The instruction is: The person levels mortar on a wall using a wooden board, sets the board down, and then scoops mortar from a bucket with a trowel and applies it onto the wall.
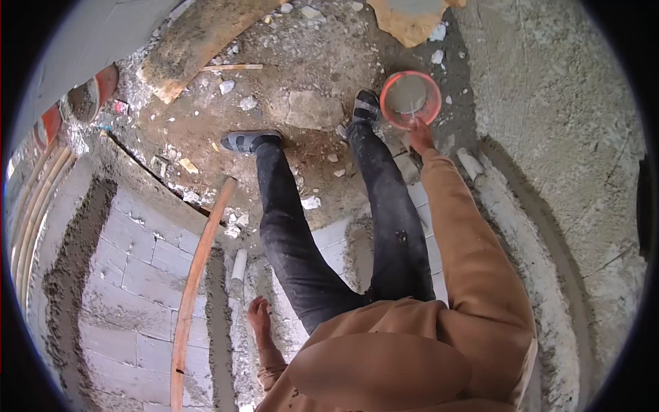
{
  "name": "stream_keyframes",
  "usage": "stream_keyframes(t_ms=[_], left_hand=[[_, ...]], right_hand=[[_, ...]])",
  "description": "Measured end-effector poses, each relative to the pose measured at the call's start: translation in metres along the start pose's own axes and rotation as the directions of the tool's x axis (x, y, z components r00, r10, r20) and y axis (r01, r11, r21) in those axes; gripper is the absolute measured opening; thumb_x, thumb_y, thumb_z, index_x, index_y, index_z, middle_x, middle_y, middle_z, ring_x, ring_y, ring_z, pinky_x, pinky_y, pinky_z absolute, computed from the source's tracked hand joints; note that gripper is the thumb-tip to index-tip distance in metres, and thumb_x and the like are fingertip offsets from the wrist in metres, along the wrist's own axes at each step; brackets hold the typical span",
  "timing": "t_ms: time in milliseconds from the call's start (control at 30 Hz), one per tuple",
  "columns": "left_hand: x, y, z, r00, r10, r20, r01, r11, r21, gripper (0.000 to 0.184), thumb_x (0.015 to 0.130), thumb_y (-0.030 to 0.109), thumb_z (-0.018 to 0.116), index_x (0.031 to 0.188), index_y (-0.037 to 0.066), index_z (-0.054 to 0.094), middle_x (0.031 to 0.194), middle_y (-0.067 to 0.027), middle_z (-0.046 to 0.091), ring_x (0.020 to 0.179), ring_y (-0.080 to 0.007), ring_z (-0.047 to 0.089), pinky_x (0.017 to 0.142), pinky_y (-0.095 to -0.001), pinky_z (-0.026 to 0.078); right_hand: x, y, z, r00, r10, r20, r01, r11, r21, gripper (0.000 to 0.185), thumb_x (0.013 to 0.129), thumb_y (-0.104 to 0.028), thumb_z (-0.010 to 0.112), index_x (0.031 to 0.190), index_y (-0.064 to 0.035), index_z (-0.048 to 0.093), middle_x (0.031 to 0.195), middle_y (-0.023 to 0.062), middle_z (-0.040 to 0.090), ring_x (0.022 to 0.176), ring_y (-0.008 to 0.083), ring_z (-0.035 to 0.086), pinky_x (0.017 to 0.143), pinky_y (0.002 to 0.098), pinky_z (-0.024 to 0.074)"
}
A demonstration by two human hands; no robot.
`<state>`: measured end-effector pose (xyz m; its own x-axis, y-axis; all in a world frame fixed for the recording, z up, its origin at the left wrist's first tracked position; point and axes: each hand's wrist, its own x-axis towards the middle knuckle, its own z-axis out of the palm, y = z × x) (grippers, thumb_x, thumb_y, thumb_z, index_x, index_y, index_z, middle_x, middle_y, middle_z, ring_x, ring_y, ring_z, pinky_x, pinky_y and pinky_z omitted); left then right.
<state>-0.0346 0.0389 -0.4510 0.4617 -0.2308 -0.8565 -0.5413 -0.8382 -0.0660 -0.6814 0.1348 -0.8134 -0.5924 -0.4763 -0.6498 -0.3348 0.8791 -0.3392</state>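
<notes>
At the upper right, my right hand grips the near edge of a red-rimmed bucket, my arm stretched out. Whether the fingers close on the rim or on its handle, I cannot tell. Inside the bucket is something grey. It stands over the floor just beside one of my shoes. Low at the left side of my body hangs my left hand, its fingers loosely bent and apart, with nothing visible in them. The nearest thing to it is a pale pipe end.
A long wooden strip leans against the grey block wall at left. Rubble and stones litter the floor. A board lies at the upper left, near more red-edged buckets. A rough plastered wall rises at right.
</notes>
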Motion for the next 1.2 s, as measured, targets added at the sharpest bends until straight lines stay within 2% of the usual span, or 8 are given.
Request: stream_keyframes(t_ms=[200, 267, 367, 467, 567, 833, 967, 1200], left_hand=[[-0.017, -0.041, -0.02, 0.997, -0.049, 0.058, 0.054, 0.994, -0.094, 0.03, 0.084, 0.015, 0.059, 0.109, 0.0, 0.067, 0.082, -0.007, 0.068, 0.072, -0.0146, 0.064, 0.06, -0.0268, 0.05], [-0.01, -0.066, -0.029, 1.0, 0.006, 0.018, -0.001, 0.963, -0.27, 0.031, 0.083, 0.013, 0.06, 0.11, 0.0, 0.066, 0.082, -0.0072, 0.069, 0.071, -0.0135, 0.063, 0.058, -0.0261, 0.049], [-0.012, -0.063, -0.06, 0.999, 0.032, 0.0, -0.028, 0.878, -0.479, 0.03, 0.084, 0.013, 0.061, 0.11, -0.001, 0.066, 0.081, -0.005, 0.068, 0.07, -0.0105, 0.06, 0.056, -0.0247, 0.047], [-0.018, -0.048, -0.101, 0.999, 0.02, -0.045, -0.045, 0.757, -0.652, 0.029, 0.086, 0.015, 0.062, 0.111, 0.002, 0.066, 0.082, -0.0023, 0.066, 0.07, -0.0095, 0.058, 0.056, -0.024, 0.045], [-0.026, -0.033, -0.137, 0.99, -0.048, -0.132, -0.078, 0.596, -0.799, 0.03, 0.087, 0.014, 0.061, 0.115, 0.003, 0.063, 0.087, -0.0027, 0.066, 0.074, -0.0097, 0.058, 0.06, -0.024, 0.045], [0.002, -0.094, -0.108, 0.989, -0.081, -0.125, -0.07, 0.495, -0.866, 0.032, 0.087, 0.011, 0.059, 0.114, -0.006, 0.061, 0.086, -0.0049, 0.066, 0.073, -0.011, 0.059, 0.063, -0.0244, 0.046], [0.017, -0.135, -0.07, 0.986, -0.072, -0.152, -0.116, 0.364, -0.924, 0.034, 0.084, 0.01, 0.059, 0.113, -0.008, 0.062, 0.078, -0.0047, 0.065, 0.068, -0.0113, 0.058, 0.062, -0.0253, 0.047], [0.027, -0.11, -0.083, 0.942, -0.297, -0.157, 0.095, 0.684, -0.723, 0.023, 0.086, 0.015, 0.062, 0.102, 0.001, 0.07, 0.074, -0.0039, 0.064, 0.067, -0.0117, 0.057, 0.061, -0.0288, 0.048]], right_hand=[[0.001, -0.133, -0.072, 0.995, -0.021, 0.102, 0.053, 0.949, -0.311, 0.031, 0.097, -0.024, 0.045, 0.119, -0.0062, 0.058, 0.105, 0.0221, 0.065, 0.104, 0.0381, 0.061, 0.089, 0.0466, 0.0483], [-0.042, -0.21, -0.071, 0.864, -0.5, -0.06, 0.45, 0.821, -0.351, 0.031, 0.095, -0.019, 0.047, 0.124, -0.0118, 0.057, 0.104, 0.0195, 0.067, 0.101, 0.0381, 0.064, 0.088, 0.0486, 0.0506], [-0.077, -0.306, -0.055, 0.675, -0.734, -0.073, 0.635, 0.629, -0.449, 0.042, 0.092, -0.012, 0.049, 0.133, -0.0164, 0.053, 0.098, 0.0187, 0.07, 0.093, 0.0407, 0.066, 0.086, 0.0493, 0.0529], [-0.131, -0.441, -0.053, 0.882, -0.426, 0.2, 0.459, 0.684, -0.567, 0.05, 0.088, -0.008, 0.05, 0.138, -0.017, 0.051, 0.097, 0.0208, 0.071, 0.09, 0.0417, 0.068, 0.087, 0.0512, 0.0527], [-0.168, -0.56, -0.034, 0.806, -0.545, 0.232, 0.568, 0.6, -0.564, 0.054, 0.085, -0.005, 0.051, 0.138, -0.017, 0.052, 0.091, 0.022, 0.071, 0.087, 0.0414, 0.068, 0.086, 0.0526, 0.0521], [-0.177, -0.81, 0.062, 0.233, -0.933, 0.274, 0.969, 0.198, -0.15, 0.04, 0.084, -0.007, 0.053, 0.123, -0.0126, 0.062, 0.111, 0.0236, 0.066, 0.106, 0.0416, 0.062, 0.093, 0.0513, 0.0491], [-0.177, -0.931, 0.108, 0.388, -0.834, 0.393, 0.915, 0.296, -0.275, 0.038, 0.085, -0.014, 0.056, 0.123, -0.0115, 0.062, 0.111, 0.0246, 0.066, 0.104, 0.0445, 0.062, 0.093, 0.0521, 0.049], [-0.155, -1.097, 0.202, 0.55, -0.66, 0.512, 0.832, 0.382, -0.401, 0.045, 0.086, -0.021, 0.057, 0.131, -0.0133, 0.059, 0.122, 0.0241, 0.063, 0.114, 0.0409, 0.06, 0.101, 0.0463, 0.0469]])
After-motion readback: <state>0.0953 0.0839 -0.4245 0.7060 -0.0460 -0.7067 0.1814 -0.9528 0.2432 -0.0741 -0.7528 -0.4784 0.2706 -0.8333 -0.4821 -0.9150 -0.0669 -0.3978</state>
